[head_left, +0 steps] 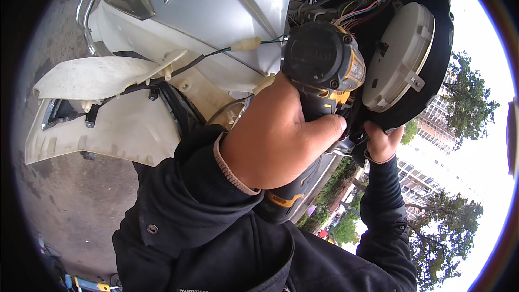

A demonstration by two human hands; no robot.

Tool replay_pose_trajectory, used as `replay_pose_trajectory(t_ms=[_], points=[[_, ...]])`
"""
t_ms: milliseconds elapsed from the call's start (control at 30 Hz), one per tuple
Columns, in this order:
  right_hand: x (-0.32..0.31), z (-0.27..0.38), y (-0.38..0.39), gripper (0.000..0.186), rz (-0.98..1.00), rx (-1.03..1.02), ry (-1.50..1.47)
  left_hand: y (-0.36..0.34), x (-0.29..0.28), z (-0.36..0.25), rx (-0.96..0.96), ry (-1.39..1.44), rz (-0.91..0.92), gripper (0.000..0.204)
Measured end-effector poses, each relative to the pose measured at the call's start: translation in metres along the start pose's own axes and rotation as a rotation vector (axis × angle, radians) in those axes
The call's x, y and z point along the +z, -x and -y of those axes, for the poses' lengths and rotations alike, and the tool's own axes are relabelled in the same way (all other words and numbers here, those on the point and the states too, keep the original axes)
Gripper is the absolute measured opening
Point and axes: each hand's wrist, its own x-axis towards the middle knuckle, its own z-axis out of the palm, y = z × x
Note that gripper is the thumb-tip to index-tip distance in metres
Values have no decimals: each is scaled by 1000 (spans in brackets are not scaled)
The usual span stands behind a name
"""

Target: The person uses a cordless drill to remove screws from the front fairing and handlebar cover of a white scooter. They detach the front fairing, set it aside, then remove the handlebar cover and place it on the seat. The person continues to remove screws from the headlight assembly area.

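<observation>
My left hand [270, 132] is wrapped round the grip of a black and yellow cordless drill [316, 54], its thumb lying across the front. The drill's rear end faces me; its bit is hidden. On the right, my right hand [384, 143] pinches the lower edge of a black plastic cover [440, 48], some fingers hidden behind it. Set in that cover is a rounded, white-backed unit [400, 57], apparently a scooter's instrument panel. Coloured wires [359, 13] with connectors run behind the drill, next to the unit.
A silver-white scooter body [205, 5] fills the upper left. From it a loose off-white panel [108, 135] hangs by a cable with a pale connector [246, 44]. Tools [89, 285] lie on the ground [92, 200] at lower left. Trees and buildings stand at right.
</observation>
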Motion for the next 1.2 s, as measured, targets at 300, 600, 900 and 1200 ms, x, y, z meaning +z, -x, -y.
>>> replay_pose_trajectory(t_ms=[300,600,900,1200], points=[[5,10,-2,62,16,-7,-1,12,-3,9,93,-51,28,44],[7,11,-3,70,2,-15,-47,15,-6,26,333,-211,28,46],[6,4,-7,66,8,-30,-206,37,-10,29,339,-205,3,46],[11,12,-9,68,31,-72,-144,101,-35,33,122,-96,65,53]])
